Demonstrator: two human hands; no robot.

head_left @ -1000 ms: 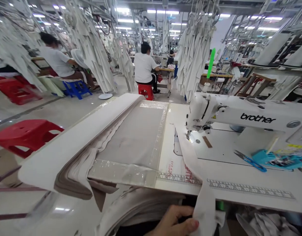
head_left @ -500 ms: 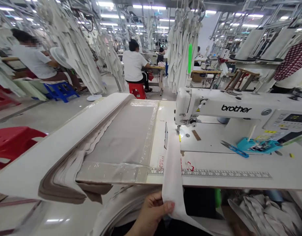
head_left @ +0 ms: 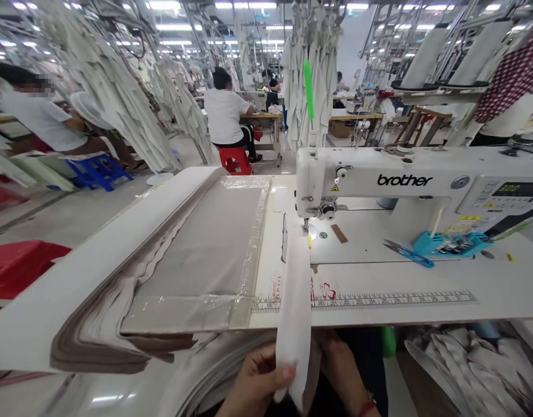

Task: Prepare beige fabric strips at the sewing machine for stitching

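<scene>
A long white fabric strip (head_left: pixel 296 278) runs from the needle of the white Brother sewing machine (head_left: pixel 405 179) over the table's front edge. My left hand (head_left: pixel 253 385) pinches the strip's lower end below the table edge. Beside it, my right hand (head_left: pixel 346 370) sits just behind the strip's right side, touching it; its grip is partly hidden. A taped beige panel (head_left: pixel 205 249) lies left of the strip.
A thick stack of beige and white fabric pieces (head_left: pixel 101 301) covers the table's left side. Blue snips (head_left: pixel 407 253) and a blue tray (head_left: pixel 451 243) lie by the machine. A printed ruler (head_left: pixel 392 300) lines the table front. White cloth (head_left: pixel 461 359) is heaped below right. People sew on stools behind.
The view has swung right, bringing the machine to centre. The strip now hangs straighter from the needle, and my right hand has come into view beside it.
</scene>
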